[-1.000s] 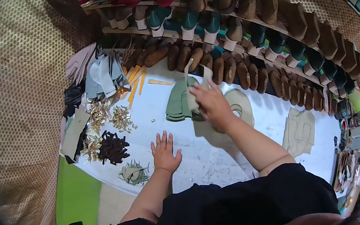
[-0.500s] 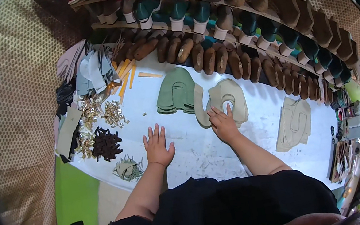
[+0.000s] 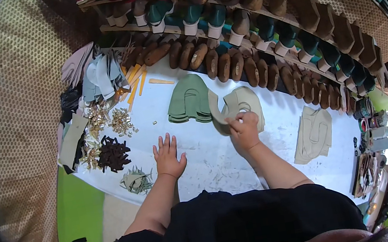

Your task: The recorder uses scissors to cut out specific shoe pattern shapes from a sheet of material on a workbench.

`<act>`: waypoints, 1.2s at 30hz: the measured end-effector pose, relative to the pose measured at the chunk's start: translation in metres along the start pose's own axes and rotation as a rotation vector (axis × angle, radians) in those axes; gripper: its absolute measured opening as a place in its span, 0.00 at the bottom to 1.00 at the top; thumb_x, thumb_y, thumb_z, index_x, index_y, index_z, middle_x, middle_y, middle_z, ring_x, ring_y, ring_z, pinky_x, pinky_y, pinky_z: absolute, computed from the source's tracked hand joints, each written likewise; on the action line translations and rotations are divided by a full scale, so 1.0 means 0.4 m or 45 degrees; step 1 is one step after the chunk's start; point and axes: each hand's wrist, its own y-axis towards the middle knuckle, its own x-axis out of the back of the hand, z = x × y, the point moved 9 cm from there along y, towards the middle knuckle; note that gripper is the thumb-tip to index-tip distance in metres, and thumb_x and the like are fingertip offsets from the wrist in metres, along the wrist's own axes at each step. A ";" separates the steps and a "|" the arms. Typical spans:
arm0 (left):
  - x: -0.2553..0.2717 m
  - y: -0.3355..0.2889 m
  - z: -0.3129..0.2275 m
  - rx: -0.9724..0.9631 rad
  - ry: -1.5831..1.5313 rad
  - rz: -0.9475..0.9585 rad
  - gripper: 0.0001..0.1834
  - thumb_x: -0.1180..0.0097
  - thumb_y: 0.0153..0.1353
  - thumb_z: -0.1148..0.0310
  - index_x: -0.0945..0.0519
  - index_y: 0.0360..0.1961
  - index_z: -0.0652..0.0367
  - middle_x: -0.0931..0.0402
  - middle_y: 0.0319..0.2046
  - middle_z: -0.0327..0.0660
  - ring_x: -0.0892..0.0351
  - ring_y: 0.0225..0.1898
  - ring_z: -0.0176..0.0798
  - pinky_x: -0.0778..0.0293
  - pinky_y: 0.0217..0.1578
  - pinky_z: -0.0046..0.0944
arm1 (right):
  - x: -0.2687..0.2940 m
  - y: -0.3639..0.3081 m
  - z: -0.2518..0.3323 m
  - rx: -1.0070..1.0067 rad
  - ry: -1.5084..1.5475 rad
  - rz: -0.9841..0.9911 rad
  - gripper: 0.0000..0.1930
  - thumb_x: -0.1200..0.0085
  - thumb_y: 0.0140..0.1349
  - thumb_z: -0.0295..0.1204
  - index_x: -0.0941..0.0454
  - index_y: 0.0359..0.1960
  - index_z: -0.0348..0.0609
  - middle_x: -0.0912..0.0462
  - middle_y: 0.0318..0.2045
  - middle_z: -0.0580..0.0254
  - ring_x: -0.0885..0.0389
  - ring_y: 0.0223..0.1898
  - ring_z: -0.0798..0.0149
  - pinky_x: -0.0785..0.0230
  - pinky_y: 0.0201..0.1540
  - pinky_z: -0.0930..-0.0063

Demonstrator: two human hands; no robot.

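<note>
- Beige curved piece: just right of the green stack, near end pinched by the right hand.
- Left hand: palm-down, spread open on the table, near-left of the green stack.

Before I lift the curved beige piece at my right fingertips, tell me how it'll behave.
The curved beige piece will likely droop, since it looks thin and narrow. It is probably light for its size, with little thickness showing. Its flat shape makes rolling unlikely.
</note>
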 end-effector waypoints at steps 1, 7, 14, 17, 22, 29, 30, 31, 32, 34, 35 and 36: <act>0.000 0.002 -0.002 -0.002 0.019 0.000 0.40 0.44 0.55 0.54 0.37 0.69 0.54 0.48 0.73 0.45 0.56 0.75 0.54 0.64 0.71 0.62 | 0.026 0.024 -0.003 -0.001 -0.006 -0.003 0.11 0.38 0.51 0.28 0.14 0.37 0.57 0.21 0.34 0.62 0.22 0.42 0.62 0.36 0.51 0.54; -0.002 0.006 -0.007 -0.005 0.013 -0.001 0.40 0.43 0.55 0.55 0.37 0.69 0.54 0.48 0.73 0.45 0.56 0.75 0.54 0.63 0.71 0.62 | 0.089 0.067 -0.157 -0.362 0.137 0.201 0.10 0.45 0.55 0.29 0.15 0.37 0.42 0.16 0.31 0.52 0.18 0.35 0.47 0.26 0.43 0.59; 0.002 0.003 -0.010 -0.009 0.014 -0.002 0.40 0.43 0.55 0.55 0.37 0.69 0.54 0.48 0.73 0.45 0.56 0.75 0.54 0.63 0.71 0.62 | 0.200 0.124 -0.006 -0.216 0.272 0.316 0.06 0.47 0.56 0.27 0.22 0.32 0.38 0.19 0.33 0.49 0.20 0.38 0.44 0.27 0.43 0.58; 0.003 0.006 -0.011 -0.007 0.011 -0.005 0.40 0.43 0.55 0.55 0.37 0.69 0.53 0.48 0.73 0.45 0.56 0.75 0.53 0.63 0.71 0.62 | 0.179 0.126 0.078 -0.092 0.364 0.603 0.06 0.46 0.53 0.25 0.25 0.33 0.38 0.21 0.30 0.50 0.22 0.33 0.48 0.28 0.37 0.61; -0.007 0.005 -0.004 -0.007 0.016 -0.014 0.40 0.43 0.55 0.55 0.36 0.69 0.53 0.48 0.73 0.45 0.56 0.75 0.53 0.64 0.71 0.62 | 0.176 0.071 0.256 0.211 0.678 1.084 0.10 0.50 0.54 0.24 0.25 0.39 0.42 0.20 0.31 0.55 0.21 0.33 0.52 0.29 0.38 0.62; -0.001 0.006 -0.002 -0.014 -0.008 -0.040 0.40 0.43 0.55 0.54 0.36 0.69 0.54 0.48 0.73 0.45 0.56 0.75 0.53 0.63 0.71 0.62 | 0.025 0.032 0.238 0.136 0.792 1.356 0.16 0.44 0.58 0.26 0.26 0.49 0.48 0.20 0.30 0.62 0.21 0.31 0.60 0.30 0.36 0.66; 0.000 0.005 -0.001 -0.012 -0.011 -0.037 0.40 0.43 0.55 0.54 0.36 0.69 0.53 0.48 0.73 0.45 0.55 0.75 0.53 0.63 0.71 0.62 | -0.031 0.025 0.210 0.187 0.721 1.319 0.17 0.43 0.57 0.26 0.27 0.49 0.48 0.20 0.29 0.62 0.20 0.31 0.59 0.30 0.36 0.65; -0.002 0.003 0.002 -0.008 -0.015 -0.034 0.40 0.43 0.55 0.54 0.36 0.69 0.53 0.48 0.73 0.45 0.55 0.75 0.54 0.63 0.71 0.63 | -0.094 0.011 0.177 0.027 0.678 1.485 0.21 0.41 0.56 0.27 0.27 0.53 0.49 0.18 0.31 0.60 0.19 0.33 0.57 0.28 0.38 0.65; -0.001 0.002 0.002 -0.002 -0.017 -0.037 0.40 0.43 0.55 0.54 0.36 0.69 0.53 0.48 0.73 0.45 0.55 0.75 0.54 0.63 0.71 0.63 | -0.138 0.015 0.146 0.043 0.591 1.457 0.22 0.41 0.55 0.27 0.27 0.53 0.48 0.17 0.35 0.57 0.18 0.35 0.54 0.27 0.40 0.62; -0.004 0.003 0.004 -0.008 -0.002 -0.027 0.40 0.43 0.55 0.54 0.36 0.69 0.53 0.48 0.73 0.45 0.55 0.75 0.54 0.63 0.71 0.63 | -0.224 0.050 0.085 0.038 0.469 1.269 0.20 0.40 0.55 0.29 0.24 0.52 0.47 0.16 0.40 0.52 0.17 0.38 0.49 0.26 0.44 0.59; -0.002 -0.001 0.011 0.007 0.000 -0.028 0.40 0.43 0.55 0.54 0.36 0.69 0.53 0.48 0.73 0.45 0.55 0.75 0.54 0.63 0.71 0.63 | -0.240 0.098 0.066 -0.137 0.533 1.080 0.19 0.39 0.55 0.31 0.22 0.49 0.45 0.17 0.41 0.52 0.18 0.40 0.48 0.26 0.45 0.59; 0.001 0.003 0.003 -0.007 -0.006 -0.030 0.40 0.43 0.55 0.54 0.36 0.69 0.53 0.48 0.73 0.45 0.55 0.75 0.54 0.63 0.71 0.63 | -0.240 0.143 0.030 -0.317 0.585 0.878 0.18 0.37 0.54 0.33 0.21 0.47 0.43 0.17 0.42 0.52 0.18 0.42 0.47 0.26 0.47 0.58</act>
